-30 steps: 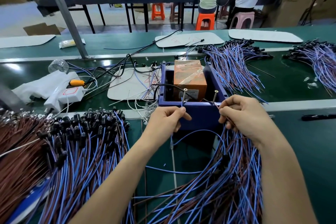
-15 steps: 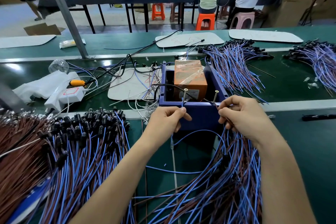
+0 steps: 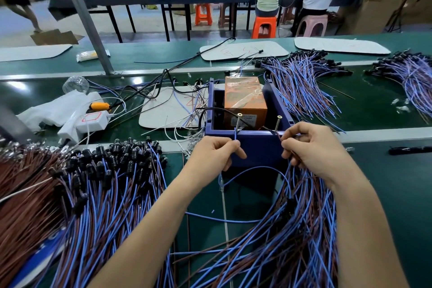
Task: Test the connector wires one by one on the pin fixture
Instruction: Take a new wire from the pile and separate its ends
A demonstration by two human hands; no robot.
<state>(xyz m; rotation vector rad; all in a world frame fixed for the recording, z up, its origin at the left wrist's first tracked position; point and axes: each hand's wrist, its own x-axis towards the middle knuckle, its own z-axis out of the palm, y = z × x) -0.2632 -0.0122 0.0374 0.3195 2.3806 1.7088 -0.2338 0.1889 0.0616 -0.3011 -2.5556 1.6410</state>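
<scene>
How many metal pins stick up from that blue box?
2. One pin stands at the blue box's front edge, above the left hand pinching a blue wire; the other stands to its right, above the right hand pinching a brown wire. None seems hidden.

Both of my arms are bare as far as the picture shows them. My left forearm fills the bottom centre of the frame and my right forearm the lower right, each uncovered from the frame edge up to the wrist. My left grip and right grip are bare hands, with smooth backs, rounded knuckles and slim fingers. The nails are too small to judge.
</scene>
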